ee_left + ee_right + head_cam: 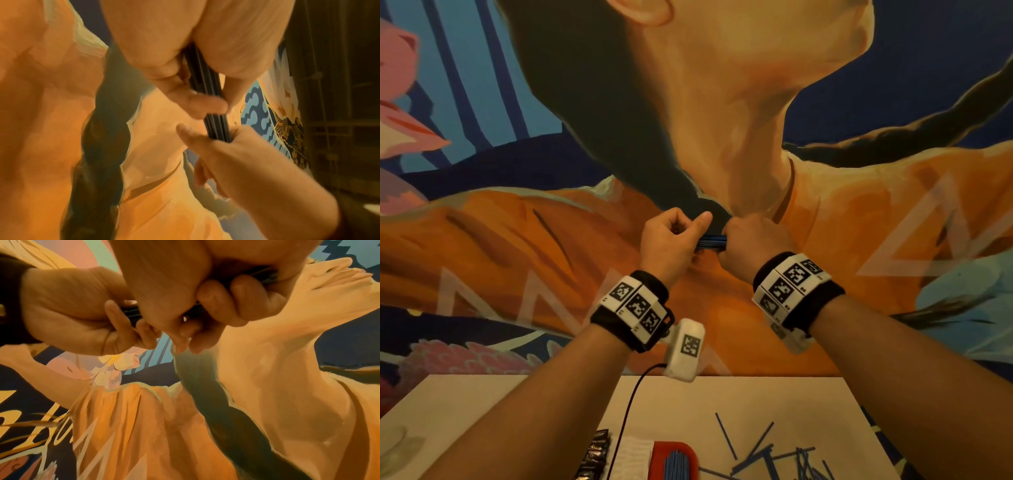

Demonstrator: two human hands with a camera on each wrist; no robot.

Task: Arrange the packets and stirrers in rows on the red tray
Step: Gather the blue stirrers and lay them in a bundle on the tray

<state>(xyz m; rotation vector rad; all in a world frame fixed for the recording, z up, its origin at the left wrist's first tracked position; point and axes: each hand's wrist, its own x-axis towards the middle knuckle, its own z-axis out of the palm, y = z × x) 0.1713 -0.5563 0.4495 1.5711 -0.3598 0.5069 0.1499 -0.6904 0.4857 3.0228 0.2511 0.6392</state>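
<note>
Both grips hold one stirrer bundle (711,242) at frame centre: left hand (671,240), right hand (751,245). We square its ends before lowering to red tray (671,448), bottom centre.

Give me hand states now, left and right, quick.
Left hand: closed, gripping one end of the bundle of blue stirrers.
Right hand: closed, gripping the other end of it.

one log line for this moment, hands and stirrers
left hand grips stirrer bundle | right hand grips it too | loose stirrers on table
</note>
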